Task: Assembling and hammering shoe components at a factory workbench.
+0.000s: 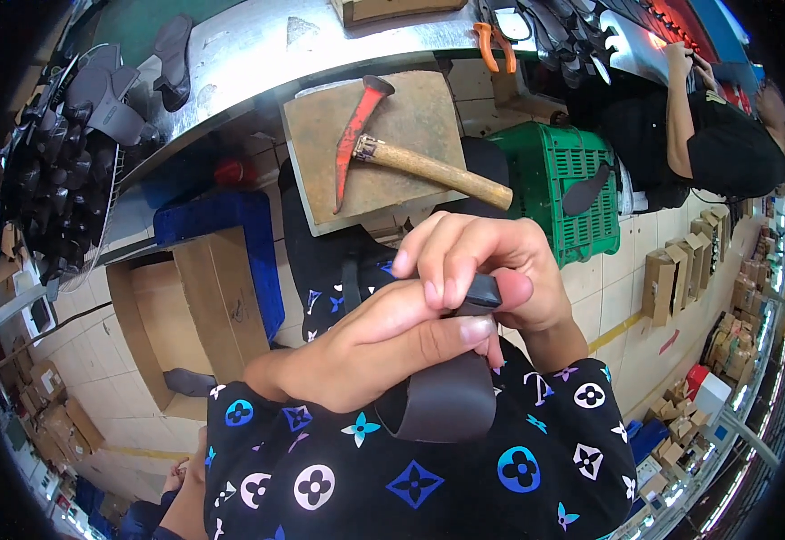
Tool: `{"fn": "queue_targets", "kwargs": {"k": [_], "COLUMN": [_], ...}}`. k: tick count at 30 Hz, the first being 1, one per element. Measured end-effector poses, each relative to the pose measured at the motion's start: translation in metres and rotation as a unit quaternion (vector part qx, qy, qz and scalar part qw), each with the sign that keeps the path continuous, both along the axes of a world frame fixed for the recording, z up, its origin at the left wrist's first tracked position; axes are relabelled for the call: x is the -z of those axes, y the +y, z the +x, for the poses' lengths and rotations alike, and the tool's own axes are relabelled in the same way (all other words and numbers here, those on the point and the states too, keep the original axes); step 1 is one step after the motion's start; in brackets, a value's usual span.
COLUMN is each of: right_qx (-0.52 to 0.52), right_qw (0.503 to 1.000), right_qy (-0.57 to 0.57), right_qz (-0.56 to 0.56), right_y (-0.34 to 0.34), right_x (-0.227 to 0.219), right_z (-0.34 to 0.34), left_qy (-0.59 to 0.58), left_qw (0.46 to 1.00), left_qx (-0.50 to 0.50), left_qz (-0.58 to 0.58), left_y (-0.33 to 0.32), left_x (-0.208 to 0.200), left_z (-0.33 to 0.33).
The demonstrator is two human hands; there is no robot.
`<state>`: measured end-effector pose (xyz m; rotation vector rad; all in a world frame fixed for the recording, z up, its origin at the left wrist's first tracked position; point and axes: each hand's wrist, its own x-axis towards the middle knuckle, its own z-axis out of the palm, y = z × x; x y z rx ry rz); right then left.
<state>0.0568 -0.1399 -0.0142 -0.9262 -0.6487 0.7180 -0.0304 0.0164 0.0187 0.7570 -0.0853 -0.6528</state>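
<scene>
Dark-brown sandal (pixel 446 405), gripped by left hand (pixel 379 346) and right hand (pixel 505 261), seems mid-work, not yet set down; red-headed hammer (pixel 410 165) lies unheld at twelve o'clock.

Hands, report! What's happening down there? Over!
Left hand, right hand: gripping dark brown sandal. Sandal partly hidden. Hammer beyond, on block, apart from hands.

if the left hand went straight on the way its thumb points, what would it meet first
The left hand would most likely meet the right hand first, beside the small black block-shaped piece between them; depth is unclear, so the hands may already touch.
</scene>
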Motion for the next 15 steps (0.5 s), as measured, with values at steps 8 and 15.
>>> {"fn": "queue_targets", "kwargs": {"k": [8,15], "right_qx": [0.059,0.159], "right_qw": [0.967,0.953], "right_qy": [-0.197,-0.215], "right_qz": [-0.148,-0.144], "right_y": [-0.028,-0.032], "right_x": [-0.022,0.009], "right_z": [-0.002,0.003], "left_qy": [-0.037,-0.128], "left_qw": [0.995,0.953], "left_qx": [0.04,-0.04], "left_qz": [0.086,0.273], "left_y": [0.0,-0.015], "left_x": [0.001,0.012], "left_z": [0.001,0.02]}}
